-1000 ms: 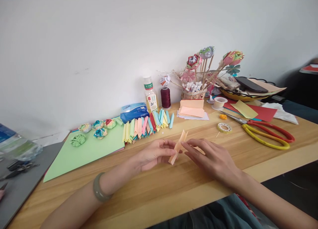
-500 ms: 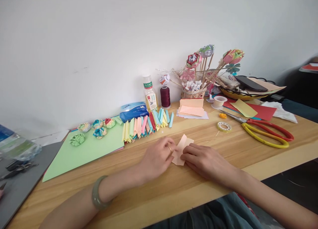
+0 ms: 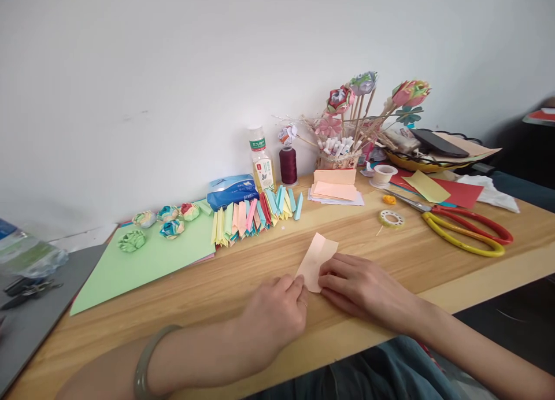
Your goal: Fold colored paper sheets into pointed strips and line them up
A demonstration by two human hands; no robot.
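Note:
A pale peach piece of paper (image 3: 315, 261) with a lengthwise crease lies on the wooden table in front of me. My left hand (image 3: 280, 307) has its fingers closed on the paper's near left corner. On the right edge, my right hand (image 3: 358, 284) grips the same paper with curled fingers, its thumb hidden. Beyond the hands runs a row of folded coloured paper pieces (image 3: 255, 218). Further right stands a stack of peach paper slips (image 3: 335, 191).
Scissors with red and yellow handles (image 3: 466, 229) lie at the right, beside a tape roll (image 3: 391, 218). Paper flowers (image 3: 172, 228) rest on green sheets (image 3: 143, 278) at the left. A bottle (image 3: 262, 163), a thread spool (image 3: 288, 166) and a flower basket (image 3: 338, 159) stand along the wall.
My left hand has come down toward me, from the paper's left side to its near corner. The right hand stays at the right edge, nearly still.

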